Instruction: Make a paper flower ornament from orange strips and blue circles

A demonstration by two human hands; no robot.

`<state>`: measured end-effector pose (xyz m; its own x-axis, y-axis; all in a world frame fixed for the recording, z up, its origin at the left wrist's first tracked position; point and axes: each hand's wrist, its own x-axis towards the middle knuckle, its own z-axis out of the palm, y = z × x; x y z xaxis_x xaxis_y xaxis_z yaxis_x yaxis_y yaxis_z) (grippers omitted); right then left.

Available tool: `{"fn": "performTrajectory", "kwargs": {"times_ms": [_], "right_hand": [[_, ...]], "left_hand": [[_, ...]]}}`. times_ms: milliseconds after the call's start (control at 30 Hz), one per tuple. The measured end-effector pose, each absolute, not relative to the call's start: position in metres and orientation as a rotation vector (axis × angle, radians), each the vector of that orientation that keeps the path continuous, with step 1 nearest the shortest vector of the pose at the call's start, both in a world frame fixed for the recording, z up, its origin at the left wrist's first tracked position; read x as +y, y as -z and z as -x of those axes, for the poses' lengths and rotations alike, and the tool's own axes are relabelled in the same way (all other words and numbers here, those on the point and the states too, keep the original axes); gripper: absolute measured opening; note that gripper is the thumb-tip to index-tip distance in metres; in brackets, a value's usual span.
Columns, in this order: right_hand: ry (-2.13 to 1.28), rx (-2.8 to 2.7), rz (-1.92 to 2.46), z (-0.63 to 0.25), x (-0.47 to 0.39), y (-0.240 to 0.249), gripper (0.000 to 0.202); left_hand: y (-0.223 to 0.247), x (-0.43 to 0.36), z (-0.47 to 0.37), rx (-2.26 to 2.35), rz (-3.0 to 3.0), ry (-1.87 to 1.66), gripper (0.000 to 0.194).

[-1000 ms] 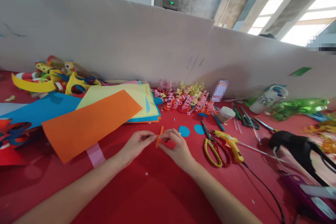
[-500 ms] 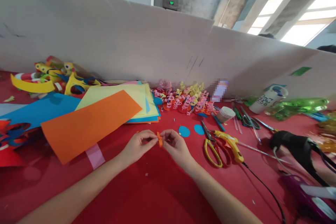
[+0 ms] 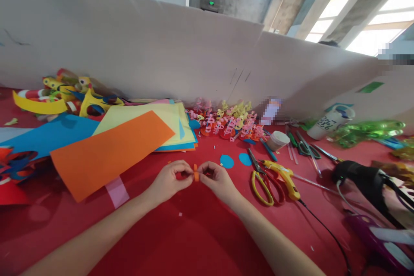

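Above the red table, a small orange paper piece (image 3: 196, 173), narrow and strip-like, is pinched between my two hands. My left hand (image 3: 173, 177) grips it from the left with thumb and fingertips. From the right, my right hand (image 3: 217, 177) pinches the same piece. The fingertips of both hands almost meet, and they hide part of its shape. Just beyond my right hand lie two blue paper circles (image 3: 227, 161). A large orange sheet (image 3: 113, 155) rests left of my left hand, over a stack of pale yellow paper (image 3: 136, 120).
Scissors (image 3: 263, 179) and a yellow glue gun (image 3: 284, 177) lie to the right, its cord trailing toward the front. Pink and yellow paper curls (image 3: 229, 123) stand along the white partition (image 3: 161, 51). A purple glue gun (image 3: 378, 241) is at the near right, a white cup (image 3: 331, 123) farther back.
The orange piece has turned slightly between my fingertips and looks narrower. My hands have stayed nearly in place, fingers shifting a little.
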<state>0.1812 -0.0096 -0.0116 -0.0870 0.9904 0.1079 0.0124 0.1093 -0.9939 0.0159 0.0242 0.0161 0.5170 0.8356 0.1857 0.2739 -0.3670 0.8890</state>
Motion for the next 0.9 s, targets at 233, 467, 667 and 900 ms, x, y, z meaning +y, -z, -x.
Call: {"fn": "performTrajectory", "kwargs": {"times_ms": [233, 467, 667, 900], "right_hand": [[-1.249, -1.258, 1.086, -0.181, -0.009, 0.014, 0.019], [-1.164, -1.242, 1.16, -0.186, -0.006, 0.016, 0.029], [-1.356, -0.96, 0.977, -0.191, -0.004, 0.008, 0.03], [-0.931, -1.254, 1.128, -0.192, -0.006, 0.01, 0.016]], "left_hand": [[-0.013, 0.024, -0.018, 0.9, -1.855, -0.753, 0.011], [-0.01, 0.025, -0.018, 0.899, -1.874, -0.756, 0.011], [-0.005, 0.024, -0.018, 0.914, -1.925, -0.656, 0.011], [-0.003, 0.028, -0.016, 0.918, -1.808, -0.713, 0.013]]}}
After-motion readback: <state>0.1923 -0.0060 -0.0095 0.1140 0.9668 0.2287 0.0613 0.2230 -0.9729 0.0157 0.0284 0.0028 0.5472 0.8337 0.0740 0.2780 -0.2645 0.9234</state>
